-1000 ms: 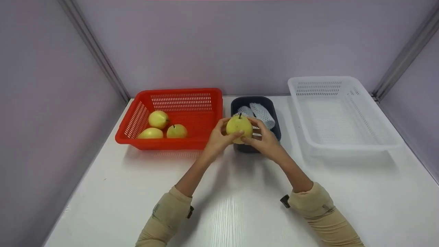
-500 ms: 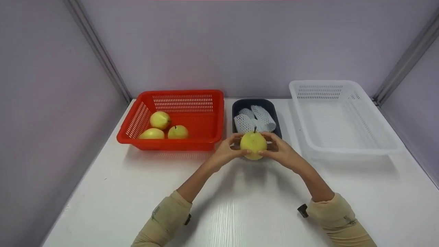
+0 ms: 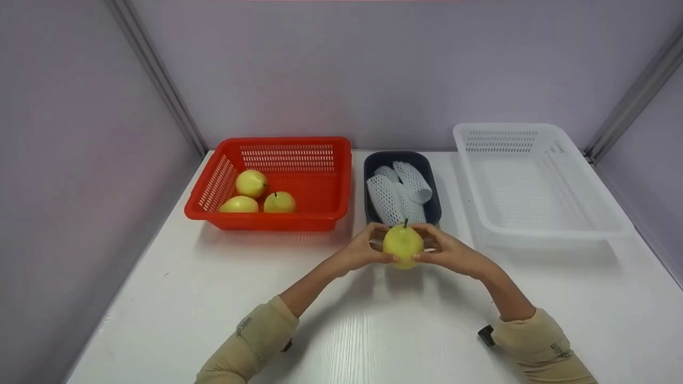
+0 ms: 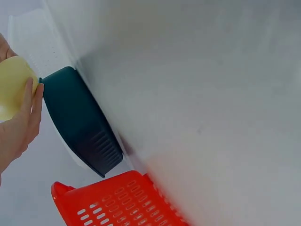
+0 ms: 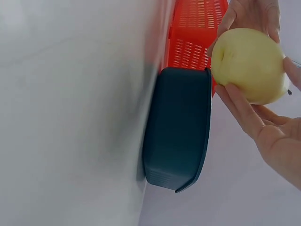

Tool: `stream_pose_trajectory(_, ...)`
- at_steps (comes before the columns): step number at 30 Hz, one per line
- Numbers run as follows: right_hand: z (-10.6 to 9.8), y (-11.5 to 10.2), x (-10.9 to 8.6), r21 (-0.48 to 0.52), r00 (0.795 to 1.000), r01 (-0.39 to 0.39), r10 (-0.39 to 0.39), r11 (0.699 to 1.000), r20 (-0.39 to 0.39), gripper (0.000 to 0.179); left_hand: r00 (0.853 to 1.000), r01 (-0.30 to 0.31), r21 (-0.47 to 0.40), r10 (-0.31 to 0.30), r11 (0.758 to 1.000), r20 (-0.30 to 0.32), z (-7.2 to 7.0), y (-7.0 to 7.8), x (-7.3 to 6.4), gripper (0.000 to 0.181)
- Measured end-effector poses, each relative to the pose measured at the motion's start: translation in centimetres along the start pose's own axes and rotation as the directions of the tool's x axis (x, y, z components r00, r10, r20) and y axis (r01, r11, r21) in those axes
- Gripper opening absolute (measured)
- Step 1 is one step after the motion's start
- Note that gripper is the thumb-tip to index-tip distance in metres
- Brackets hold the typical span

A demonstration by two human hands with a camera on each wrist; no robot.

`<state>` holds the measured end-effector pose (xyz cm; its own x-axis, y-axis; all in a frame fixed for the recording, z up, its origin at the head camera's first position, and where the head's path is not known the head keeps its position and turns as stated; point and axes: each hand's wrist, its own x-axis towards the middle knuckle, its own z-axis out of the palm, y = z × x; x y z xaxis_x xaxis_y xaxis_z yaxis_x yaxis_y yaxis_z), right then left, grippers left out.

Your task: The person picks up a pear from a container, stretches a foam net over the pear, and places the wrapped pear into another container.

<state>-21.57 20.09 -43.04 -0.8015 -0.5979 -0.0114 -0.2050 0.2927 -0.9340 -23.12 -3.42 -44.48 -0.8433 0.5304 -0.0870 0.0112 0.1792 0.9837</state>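
Between my two hands is a yellow pear (image 3: 403, 247) with a dark stem pointing up. My left hand (image 3: 368, 250) grips its left side and my right hand (image 3: 448, 253) its right, thumbs toward me and fingers round the back. In the right wrist view the pear (image 5: 249, 66) is held above the table, near the rim of a dark basket (image 5: 176, 127). That dark basket (image 3: 436, 210) lies just beyond my hands and holds several white foam net sleeves (image 3: 387, 200). The left wrist view shows only part of the pear (image 4: 14, 87).
At the left a red basket (image 3: 277, 221) holds 3 yellow pears, one of them a round pear (image 3: 280, 202) near its front wall. A white basket (image 3: 555, 233) stands on the right. Grey panels (image 3: 341, 74) wall the white table (image 3: 341, 330) at the back and sides.
Both hands have brought the pear toward me and to the right, from over the dark basket to its near edge. The foam sleeves now show more fully.
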Motion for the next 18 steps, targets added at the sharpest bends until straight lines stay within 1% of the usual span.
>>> stream_pose_trajectory(5, 0.1, 0.5, -0.3, -0.027, 0.998, -0.026, 0.027, 0.999, 0.048, 0.065, 0.999, -0.007, 0.046, 0.006, 0.999, 0.034, 0.4, -0.5, -0.2, 0.060)
stream_pose_trajectory(8, 0.2, 0.9, -0.4, -0.047, 0.997, -0.039, 0.043, 0.998, 0.067, 0.068, 0.999, -0.019, 0.077, 0.015, 0.997, 0.043, 0.7, -0.8, -0.2, 0.060)
stream_pose_trajectory(13, 0.3, 1.3, -0.6, -0.058, 0.995, -0.033, 0.038, 0.998, 0.097, 0.069, 0.999, -0.034, 0.134, 0.029, 0.990, 0.042, 1.1, -1.2, -0.2, 0.061)
stream_pose_trajectory(18, 0.4, 1.7, -0.6, -0.053, 0.989, -0.012, 0.019, 0.999, 0.145, 0.067, 0.998, -0.052, 0.216, 0.044, 0.975, 0.044, 1.5, -1.7, -0.2, 0.061)
